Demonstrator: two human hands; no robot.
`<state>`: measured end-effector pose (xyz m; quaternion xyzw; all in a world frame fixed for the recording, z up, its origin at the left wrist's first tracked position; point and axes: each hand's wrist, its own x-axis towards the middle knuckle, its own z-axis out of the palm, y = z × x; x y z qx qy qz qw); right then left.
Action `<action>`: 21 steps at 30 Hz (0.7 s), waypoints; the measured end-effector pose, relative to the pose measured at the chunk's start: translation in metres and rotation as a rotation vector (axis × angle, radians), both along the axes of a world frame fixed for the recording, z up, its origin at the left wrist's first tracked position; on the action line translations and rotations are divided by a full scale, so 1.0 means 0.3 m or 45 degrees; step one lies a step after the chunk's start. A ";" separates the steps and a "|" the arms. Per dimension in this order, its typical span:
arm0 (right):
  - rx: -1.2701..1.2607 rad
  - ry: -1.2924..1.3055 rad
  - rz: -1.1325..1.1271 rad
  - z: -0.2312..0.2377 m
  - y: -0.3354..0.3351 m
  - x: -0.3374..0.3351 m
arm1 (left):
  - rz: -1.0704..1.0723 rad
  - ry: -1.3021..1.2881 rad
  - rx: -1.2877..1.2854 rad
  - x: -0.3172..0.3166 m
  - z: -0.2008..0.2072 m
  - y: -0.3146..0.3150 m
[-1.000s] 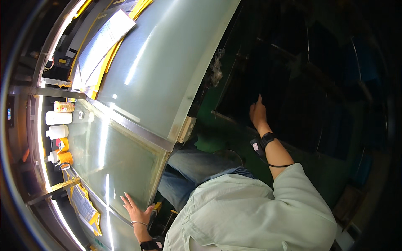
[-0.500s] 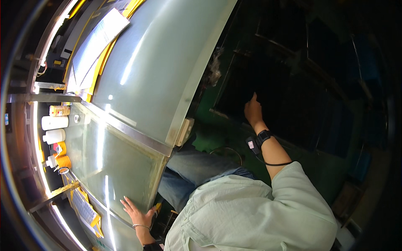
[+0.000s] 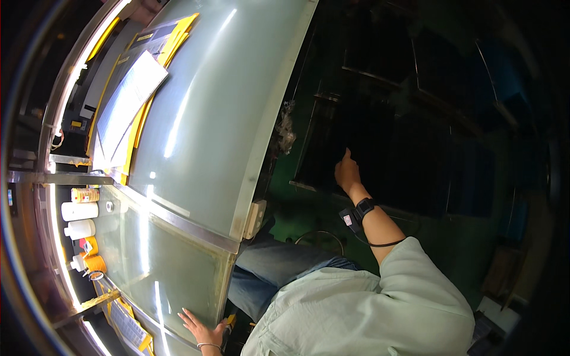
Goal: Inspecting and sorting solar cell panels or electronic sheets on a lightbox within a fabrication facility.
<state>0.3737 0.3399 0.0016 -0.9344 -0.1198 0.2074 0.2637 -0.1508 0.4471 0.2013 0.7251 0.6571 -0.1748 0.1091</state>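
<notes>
My left hand (image 3: 205, 333) rests with spread fingers on the near edge of the glass-topped table (image 3: 196, 261). A small yellow thing (image 3: 230, 321) shows beside its thumb; I cannot tell its kind or whether the hand touches it. Out to the right, over a dark area, my right hand (image 3: 348, 173) has one digit pointing up and the others curled in. Its palm side is hidden, so anything inside it cannot be made out. A dark band with a small box (image 3: 349, 219) sits at the right wrist, and a black cable runs up the forearm.
White and orange bottles (image 3: 79, 210) stand along the table's far left side. Yellow-edged folders with a paper sheet (image 3: 130, 107) lie farther up. A metal strip (image 3: 172, 219) crosses the tabletop. A pale socket block (image 3: 255, 219) is fixed at the table edge. Crumpled clear plastic (image 3: 287, 132) is beyond it.
The view has shifted, so the table, bottles and folders sit lower in the picture. My left hand stays on the table edge. My right hand appears slightly lower and farther left, still curled.
</notes>
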 end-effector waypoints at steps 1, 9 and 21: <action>-0.014 0.018 0.017 0.005 -0.002 0.002 | -0.030 0.011 0.021 -0.003 -0.001 -0.001; -0.037 0.006 0.059 0.005 -0.013 0.015 | -0.017 0.005 -0.006 -0.006 -0.001 0.002; -0.021 0.207 0.010 0.012 0.018 0.048 | -0.017 0.024 0.007 -0.020 -0.011 -0.001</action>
